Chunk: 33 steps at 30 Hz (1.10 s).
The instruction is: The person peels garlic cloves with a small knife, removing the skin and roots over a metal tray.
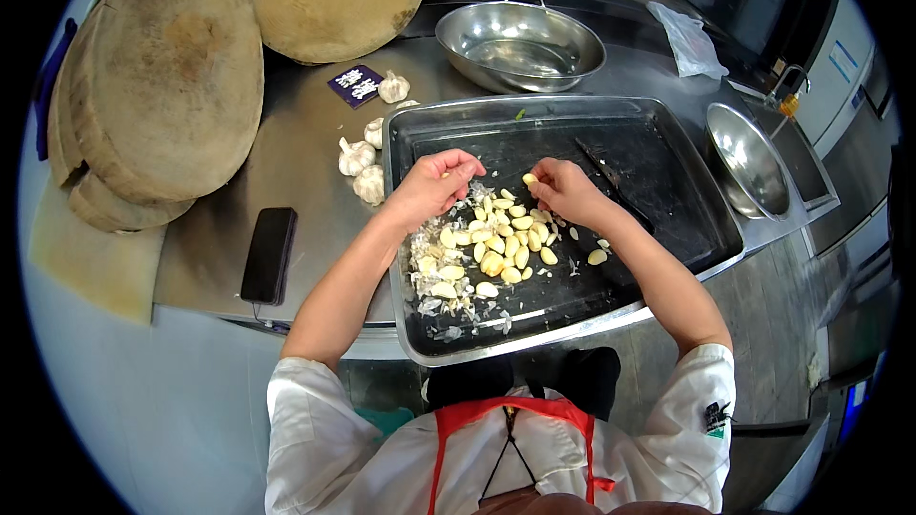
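A wide metal tray (687, 164) lies before me, with a heap of peeled garlic cloves (512, 243) in its left half. Papery garlic skins (429, 293) are scattered around and under the cloves. Between the thumb and fingers of my right hand (570, 189) is a pale garlic clove (529, 179), held above the heap. My left hand (438, 186) is over the tray's left side with its fingers curled; a small pale bit shows among them, too hidden to name. Beyond my right hand, a dark knife (597, 161) lies in the tray, partly covered by my forearm.
Whole garlic bulbs (356, 157) sit left of the tray, near a dark card (356, 84) bearing writing. A smartphone (268, 255) lies on the steel counter (315, 129). Round wooden chopping blocks (179, 71) stand left, steel basins (521, 50) behind and right. A plastic bag (687, 39) lies at back right.
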### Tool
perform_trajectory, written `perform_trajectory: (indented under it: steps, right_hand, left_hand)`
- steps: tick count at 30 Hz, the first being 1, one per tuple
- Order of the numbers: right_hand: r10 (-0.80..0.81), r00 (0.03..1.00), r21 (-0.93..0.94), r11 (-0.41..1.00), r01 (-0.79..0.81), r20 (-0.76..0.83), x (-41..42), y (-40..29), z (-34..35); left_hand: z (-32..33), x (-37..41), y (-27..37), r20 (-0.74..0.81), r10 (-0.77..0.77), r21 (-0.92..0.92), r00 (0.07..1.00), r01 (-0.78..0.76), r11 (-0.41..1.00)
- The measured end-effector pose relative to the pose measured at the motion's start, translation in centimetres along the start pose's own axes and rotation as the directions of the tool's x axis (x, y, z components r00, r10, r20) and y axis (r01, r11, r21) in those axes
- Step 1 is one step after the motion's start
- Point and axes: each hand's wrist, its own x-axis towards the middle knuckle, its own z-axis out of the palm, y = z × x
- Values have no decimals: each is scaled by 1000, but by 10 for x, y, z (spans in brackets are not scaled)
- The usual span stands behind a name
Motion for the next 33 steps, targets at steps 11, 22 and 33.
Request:
perform_trajectory:
  steps: [11,22,33]
  right_hand:
    - [-32,995,727,685,-47,95,-8,-45,30]
    - [-84,971,560,804,198,-223,-17,-65,45]
    - [-289,926,-6,955,297,-245,-30,-65,26]
  left_hand:
    - [8,-5,2,95,323,223,942,-336,915]
    - [4,-12,4,178,208,-176,962,-177,968]
    - [0,-14,6,167,200,-281,965,-148,948]
